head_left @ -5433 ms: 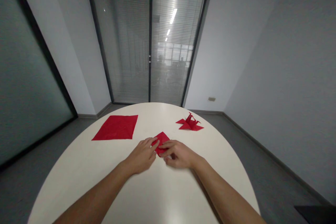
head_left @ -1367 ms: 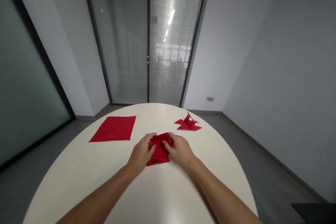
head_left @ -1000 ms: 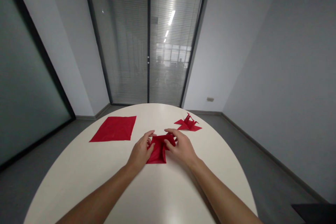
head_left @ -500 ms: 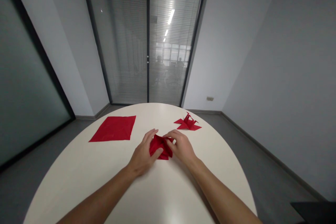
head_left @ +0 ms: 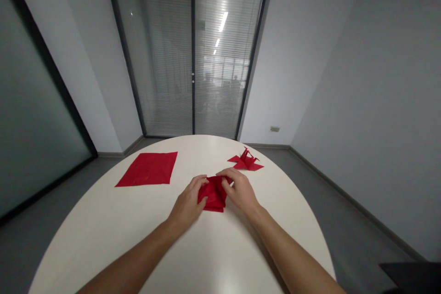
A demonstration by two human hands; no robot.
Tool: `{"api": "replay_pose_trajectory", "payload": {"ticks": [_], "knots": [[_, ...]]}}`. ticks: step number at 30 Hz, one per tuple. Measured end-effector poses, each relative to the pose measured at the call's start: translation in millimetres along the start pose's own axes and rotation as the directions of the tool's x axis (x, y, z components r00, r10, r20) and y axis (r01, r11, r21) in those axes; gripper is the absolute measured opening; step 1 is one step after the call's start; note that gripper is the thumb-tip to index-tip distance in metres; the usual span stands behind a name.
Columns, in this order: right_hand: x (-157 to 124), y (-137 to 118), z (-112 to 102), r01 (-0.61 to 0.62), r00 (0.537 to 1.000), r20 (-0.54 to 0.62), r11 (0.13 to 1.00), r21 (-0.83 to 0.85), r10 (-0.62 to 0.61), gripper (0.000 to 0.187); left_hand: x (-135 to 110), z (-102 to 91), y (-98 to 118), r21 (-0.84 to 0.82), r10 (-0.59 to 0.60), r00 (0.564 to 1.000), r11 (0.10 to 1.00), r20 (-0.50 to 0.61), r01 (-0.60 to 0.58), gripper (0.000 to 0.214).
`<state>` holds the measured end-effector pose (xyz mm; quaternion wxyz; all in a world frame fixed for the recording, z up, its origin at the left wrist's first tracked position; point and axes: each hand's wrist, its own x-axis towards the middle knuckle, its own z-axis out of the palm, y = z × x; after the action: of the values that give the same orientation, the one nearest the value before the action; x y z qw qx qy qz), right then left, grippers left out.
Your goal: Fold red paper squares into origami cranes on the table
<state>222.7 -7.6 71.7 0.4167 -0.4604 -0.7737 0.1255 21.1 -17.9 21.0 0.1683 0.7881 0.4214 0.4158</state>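
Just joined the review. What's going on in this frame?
A person is working a partly folded red paper at the middle of a round white table. The left hand pinches its left side and the right hand grips its far right edge. A flat red square sheet lies further off to the left. A folded red paper figure sits beyond the right hand. Neither is being touched.

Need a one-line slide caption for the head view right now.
Left hand and right hand grip a partly folded red paper on a white table, flat red sheet left, paper crane right.
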Motion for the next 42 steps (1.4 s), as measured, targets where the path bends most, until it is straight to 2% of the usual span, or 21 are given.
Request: {"api": "replay_pose_trajectory", "payload": {"ticks": [8, 16, 25, 31, 34, 37, 40, 42], "knots": [[2.2, 8.7, -0.3, -0.088, 0.996, -0.010, 0.996, 0.025, 0.088, 0.025, -1.4, 5.7, 2.0, 0.009, -0.012, 0.998, 1.000, 0.056, 0.011, 0.066], [3.0, 13.3, 2.8, -0.141, 0.989, -0.028, 0.990, 0.029, 0.142, 0.019, -4.2, 8.9, -2.7, 0.018, -0.019, 0.992, 1.000, 0.128, 0.017, 0.076], [5.4, 22.9, 2.7, -0.093, 0.995, -0.019, 0.985, 0.146, 0.097, 0.014, -2.9, 5.3, 2.6, 0.193, 0.028, 0.974, 0.978, 0.227, -0.073, 0.054], [4.1, 22.7, 5.3, -0.153, 0.987, -0.031, 0.976, 0.156, 0.160, 0.040, -2.0, 5.7, -0.6, 0.255, 0.110, 0.958, 0.950, 0.266, -0.180, 0.051], [3.0, 21.9, 7.5, -0.198, 0.978, -0.036, 0.967, 0.163, 0.207, 0.046, -2.0, 5.1, -0.3, 0.271, 0.125, 0.952, 0.941, 0.280, -0.203, 0.046], [2.8, 20.0, 8.9, -0.218, 0.974, -0.024, 0.964, 0.152, 0.224, 0.040, -2.3, 4.7, 0.8, 0.286, 0.127, 0.949, 0.935, 0.287, -0.211, 0.041], [3.2, 18.9, 9.8, -0.201, 0.979, -0.007, 0.970, 0.135, 0.203, 0.026, -2.9, 4.7, 1.1, 0.294, 0.121, 0.949, 0.932, 0.292, -0.210, 0.039], [3.5, 19.7, 10.5, -0.198, 0.980, 0.006, 0.971, 0.137, 0.199, 0.025, -3.3, 4.4, 0.5, 0.301, 0.114, 0.946, 0.931, 0.303, -0.208, 0.039]]}}
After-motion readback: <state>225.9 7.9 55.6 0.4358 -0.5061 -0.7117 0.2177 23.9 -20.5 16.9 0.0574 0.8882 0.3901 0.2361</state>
